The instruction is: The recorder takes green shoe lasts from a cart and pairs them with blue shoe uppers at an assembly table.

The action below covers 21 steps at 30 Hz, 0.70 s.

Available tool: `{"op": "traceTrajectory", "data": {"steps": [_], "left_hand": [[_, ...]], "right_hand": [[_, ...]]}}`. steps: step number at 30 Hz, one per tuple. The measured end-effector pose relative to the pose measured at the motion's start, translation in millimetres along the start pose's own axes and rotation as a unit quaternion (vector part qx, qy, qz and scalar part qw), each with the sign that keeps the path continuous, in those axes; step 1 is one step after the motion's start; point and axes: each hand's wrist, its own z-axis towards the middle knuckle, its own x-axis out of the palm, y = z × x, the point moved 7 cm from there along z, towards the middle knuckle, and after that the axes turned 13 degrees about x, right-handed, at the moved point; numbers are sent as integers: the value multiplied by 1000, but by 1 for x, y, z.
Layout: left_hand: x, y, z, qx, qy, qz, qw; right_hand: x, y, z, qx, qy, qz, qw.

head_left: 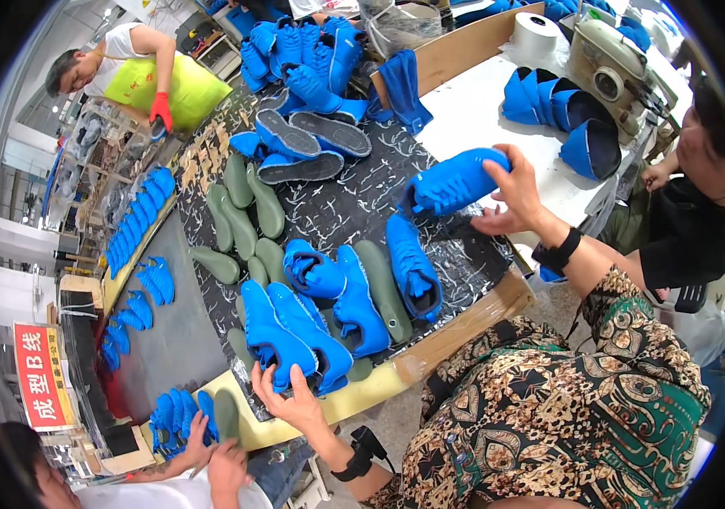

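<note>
Bright, even light leaves only soft shadows. The white desk (462, 125) looks nearly washed out, and plastic wrap (474, 244) glints. The shoes (269, 319) are crisp, the far background softer; straight edges bow toward the black, blue-fringed rim.

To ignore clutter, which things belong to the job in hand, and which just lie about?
Likely in the job:
blue shoe at the right hand
blue shoe at the left hand
green foot-shaped forms

Seemingly just about:
white spool
red-and-yellow sign

The left hand (289, 400) and right hand (517, 193) reach out well apart, fingers parted and slightly bent
</note>
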Motion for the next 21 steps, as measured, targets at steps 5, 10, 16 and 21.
{"op": "traceTrajectory", "data": {"steps": [5,10,16,21], "left_hand": [[0,10,-6,9,3,23,1000],[4,14,-2,-4,-19,12,1000],[-4,16,-7,9,-31,34,999],[-13,13,-9,1,-14,31,999]], "right_hand": [[-51,9,55,-67,-68,-116,989],[-85,6,79,-81,-127,-142,978],[-86,33,77,-128,-172,-273,938],[-4,73,38,-294,-131,-287,902]]}}
